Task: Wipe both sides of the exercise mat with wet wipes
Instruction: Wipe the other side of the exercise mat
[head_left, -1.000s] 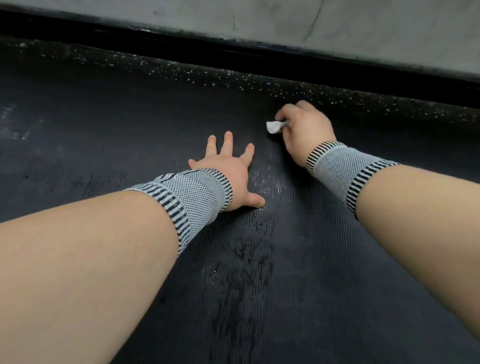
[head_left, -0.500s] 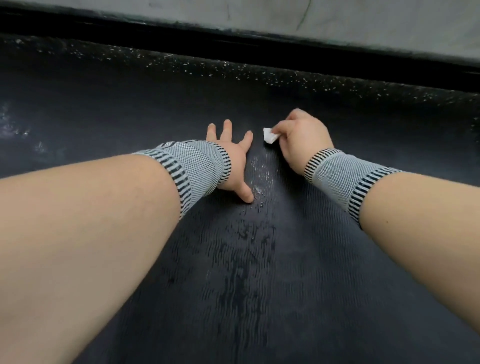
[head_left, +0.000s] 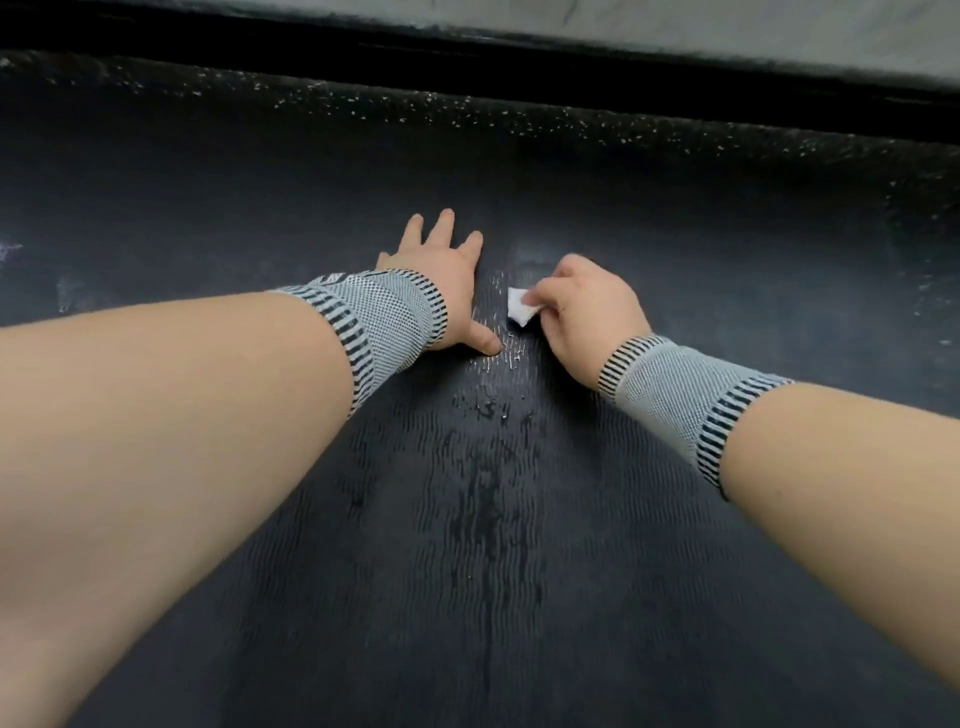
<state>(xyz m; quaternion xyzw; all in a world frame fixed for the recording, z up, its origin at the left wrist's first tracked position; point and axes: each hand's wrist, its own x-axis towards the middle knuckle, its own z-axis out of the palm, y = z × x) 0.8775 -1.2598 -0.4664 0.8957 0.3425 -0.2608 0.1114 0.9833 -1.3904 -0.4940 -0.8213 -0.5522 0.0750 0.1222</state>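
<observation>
A dark textured exercise mat (head_left: 488, 545) fills most of the view, with a wet shiny streak down its middle. My left hand (head_left: 447, 280) lies flat on the mat, fingers spread and pointing away from me. Just to its right, my right hand (head_left: 587, 306) grips a small folded white wet wipe (head_left: 519, 306) and holds it against the mat beside the wet streak. Both wrists wear grey striped bands.
Beyond the mat lies black speckled rubber flooring (head_left: 519, 124). A black baseboard (head_left: 571, 73) and a pale wall (head_left: 675, 26) run along the far edge.
My right hand has drawn the wipe toward me along the mat. The left hand stayed flat on the mat while the view shifted forward.
</observation>
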